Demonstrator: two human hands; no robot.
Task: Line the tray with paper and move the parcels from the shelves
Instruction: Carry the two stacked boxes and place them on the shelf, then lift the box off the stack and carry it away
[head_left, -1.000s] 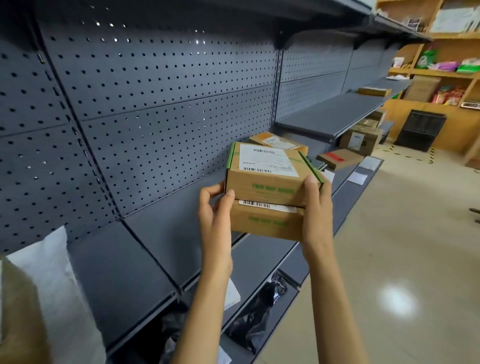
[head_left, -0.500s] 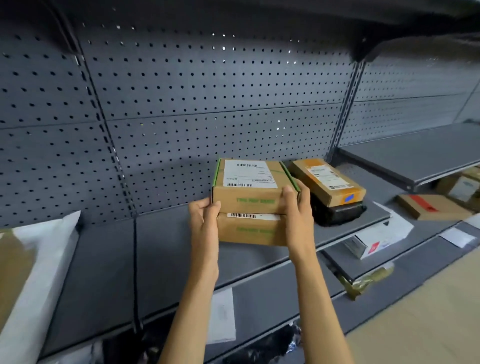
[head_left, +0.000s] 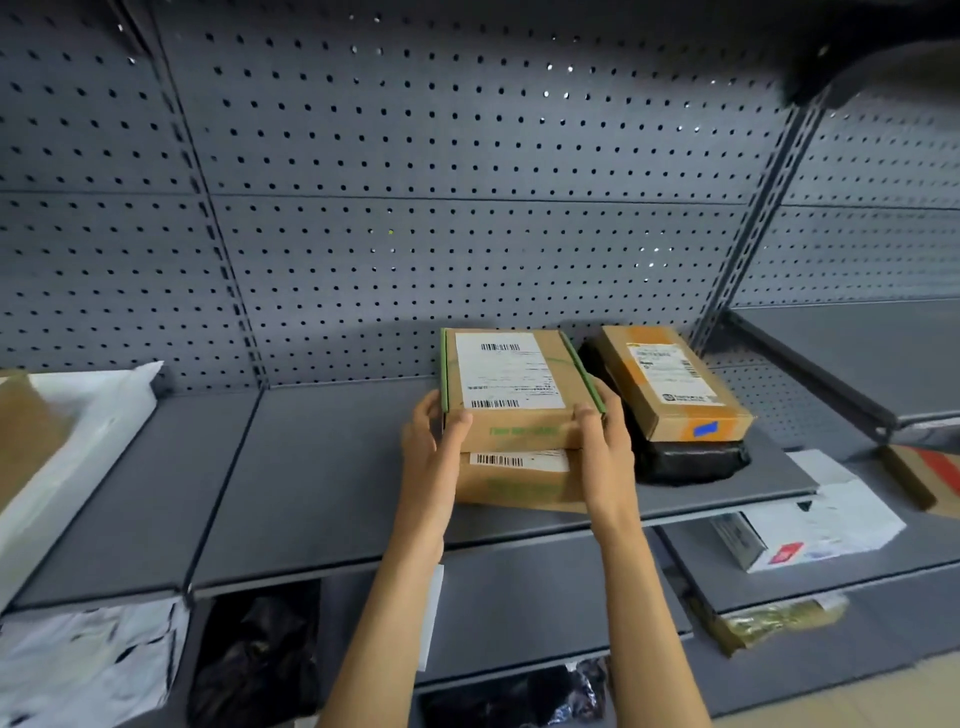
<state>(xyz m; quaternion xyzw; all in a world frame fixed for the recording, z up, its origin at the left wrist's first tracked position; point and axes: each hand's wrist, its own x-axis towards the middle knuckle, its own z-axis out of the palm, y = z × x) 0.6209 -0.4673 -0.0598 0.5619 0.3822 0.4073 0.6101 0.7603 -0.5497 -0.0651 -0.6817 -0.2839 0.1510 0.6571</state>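
The grey shelf (head_left: 322, 467) carries two stacked cardboard parcels (head_left: 511, 415) near its middle. On the shelf, just right of this stack, a taped box (head_left: 675, 384) lies upon a black bag (head_left: 691, 462). The left hand (head_left: 434, 452) and right hand (head_left: 605, 452) are closed on the stack's sides.

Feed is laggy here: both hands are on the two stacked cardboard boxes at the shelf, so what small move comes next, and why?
Probably lift the stack slightly and draw it back off the shelf. The left hand and right hand already clamp both sides of the top box and bottom box, and a taped box sits close on the right.
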